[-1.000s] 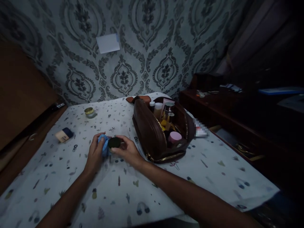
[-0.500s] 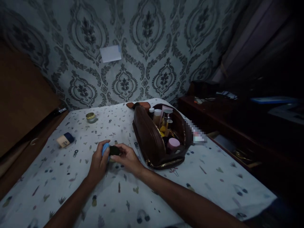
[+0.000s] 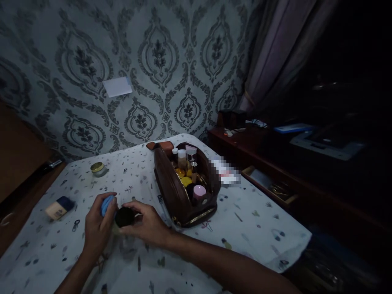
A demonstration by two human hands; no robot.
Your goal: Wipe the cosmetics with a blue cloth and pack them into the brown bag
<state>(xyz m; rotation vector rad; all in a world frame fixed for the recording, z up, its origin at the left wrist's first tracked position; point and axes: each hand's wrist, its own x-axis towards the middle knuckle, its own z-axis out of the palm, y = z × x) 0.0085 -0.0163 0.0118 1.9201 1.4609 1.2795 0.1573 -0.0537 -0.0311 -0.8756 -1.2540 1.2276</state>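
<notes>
My left hand (image 3: pixel 96 224) is closed around a soft-looking blue thing (image 3: pixel 107 205), perhaps a folded cloth or sponge. In my right hand (image 3: pixel 148 220) is a small jar with a dark round top (image 3: pixel 125 217), pinched between thumb and fingers, its round face turned toward me. Both hands are close together just above the patterned tabletop. To their right stands an unzipped brown toiletry bag (image 3: pixel 167 190). Inside it are several bottles and jars, among them a pink-lidded jar (image 3: pixel 199 191) and a white-capped bottle (image 3: pixel 181 157).
A gold-lidded jar (image 3: pixel 98 169) stands at the back left of the white printed tablecloth (image 3: pixel 139 253). Nearer lies a beige box with a dark blue end (image 3: pixel 58 208). An orange-brown item (image 3: pixel 165 145) is behind the bag. An open drawer (image 3: pixel 269 185) is at right.
My view has turned right, so the table and bag sit farther left. The dark-topped jar has drawn slightly away from the blue thing and shows its round face more.
</notes>
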